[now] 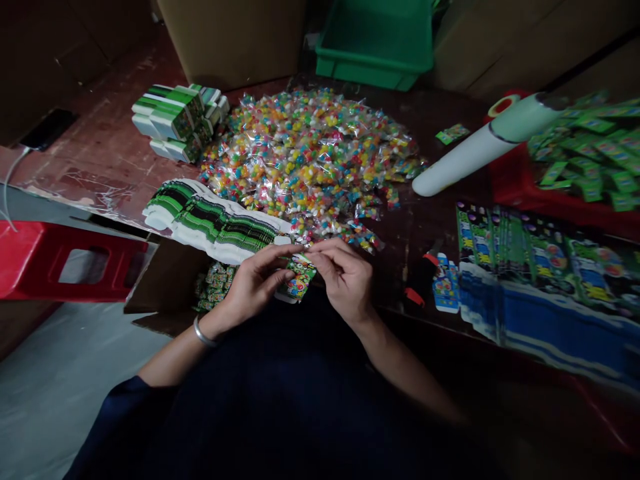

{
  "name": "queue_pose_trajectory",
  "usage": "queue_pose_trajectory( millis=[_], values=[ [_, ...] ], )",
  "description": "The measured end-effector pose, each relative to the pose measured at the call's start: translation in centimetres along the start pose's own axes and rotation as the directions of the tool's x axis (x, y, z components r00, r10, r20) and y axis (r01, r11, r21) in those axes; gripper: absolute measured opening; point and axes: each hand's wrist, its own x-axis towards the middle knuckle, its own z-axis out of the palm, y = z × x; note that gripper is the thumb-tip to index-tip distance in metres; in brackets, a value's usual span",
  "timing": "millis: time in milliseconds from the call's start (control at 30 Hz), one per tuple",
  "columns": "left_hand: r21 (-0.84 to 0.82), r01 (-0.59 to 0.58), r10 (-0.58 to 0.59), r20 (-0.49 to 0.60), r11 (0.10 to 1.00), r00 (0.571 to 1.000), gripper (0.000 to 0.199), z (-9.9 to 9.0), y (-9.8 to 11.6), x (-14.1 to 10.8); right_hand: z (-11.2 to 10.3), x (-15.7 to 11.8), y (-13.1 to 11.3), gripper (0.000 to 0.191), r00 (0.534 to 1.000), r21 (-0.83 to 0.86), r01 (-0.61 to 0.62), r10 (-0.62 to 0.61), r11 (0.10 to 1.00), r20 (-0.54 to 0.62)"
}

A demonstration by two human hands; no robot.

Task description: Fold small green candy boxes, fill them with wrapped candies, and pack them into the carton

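Note:
Between my hands is a small green printed candy box [299,279], held just in front of the table's near edge. My left hand [260,280] grips the box's left side between thumb and fingers. At its upper right corner, my right hand [345,273] pinches the top edge or flap; the fingertips hide the exact spot. Just beyond my hands lies a heap of clear candy packets [310,153] filled with colourful round sweets. A fanned row of flat green-and-white cartons [215,220] stretches left from my fingers.
An open cardboard box [160,273] with small green packs stands below left, beside a red stool [70,260]. Bundled cartons [170,113], a green bin [375,67], a white roll [480,147], printed pouches [545,260] and a red-handled cutter [423,280] lie around the table.

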Motion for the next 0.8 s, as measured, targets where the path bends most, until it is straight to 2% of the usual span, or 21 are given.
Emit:
queue_pose_trajectory(
  millis=[133,233,300,333,400,433,500,567,667,733,800],
  values=[
    [-0.005,0.029,-0.029,-0.018,1.0,0.999,0.027,0.1,-0.3,0.0,0.1,-1.4,0.0,0.023,0.998,-0.056,0.041,-0.038,0.998,0.054],
    [-0.02,0.082,-0.082,0.003,0.996,0.997,0.022,0.2,-0.3,-0.1,-0.5,-1.2,0.6,0.024,0.994,-0.044,0.047,-0.042,0.998,0.105],
    [-0.07,0.118,-0.118,0.005,0.991,0.993,0.025,0.0,-0.2,0.0,-1.7,-0.6,1.4,0.023,0.994,-0.033,-0.011,0.014,0.999,0.112],
    [-0.101,0.13,-0.132,-0.012,0.986,0.991,0.027,-0.3,-0.2,0.1,-2.4,-0.3,1.9,0.022,0.995,-0.051,-0.054,0.058,0.997,0.076],
    [-0.131,0.132,-0.144,-0.083,0.982,0.986,0.031,-0.9,-0.3,0.3,-4.0,0.1,3.4,0.023,0.989,-0.162,-0.141,0.132,0.977,-0.065],
    [-0.12,0.127,-0.142,-0.126,0.985,0.982,0.032,-1.3,-0.3,0.4,-4.7,0.2,4.1,0.022,0.985,-0.263,-0.163,0.142,0.951,-0.094],
    [-0.093,0.12,-0.137,-0.198,0.988,0.971,0.034,-1.9,-0.6,0.6,-5.3,0.0,5.5,0.018,0.984,-0.473,-0.166,0.175,0.865,-0.024],
    [-0.122,0.133,-0.158,-0.23,0.984,0.96,0.035,-2.2,-0.7,0.8,-4.9,-0.6,6.6,0.02,0.967,-0.615,-0.152,0.245,0.774,0.069],
    [-0.235,0.169,-0.22,-0.211,0.957,0.952,0.05,-2.1,-0.5,1.0,-3.6,-1.3,7.5,0.035,0.947,-0.717,-0.161,0.31,0.678,0.081],
    [-0.266,0.203,-0.252,-0.168,0.942,0.953,0.059,-2.0,-0.3,1.0,-3.1,-1.5,7.9,0.034,0.951,-0.725,-0.15,0.3,0.673,0.081],
    [-0.257,0.237,-0.272,-0.11,0.937,0.956,0.056,-1.8,-0.2,1.0,-3.4,-1.3,8.0,0.023,0.962,-0.663,-0.147,0.261,0.734,0.076]
  ],
)
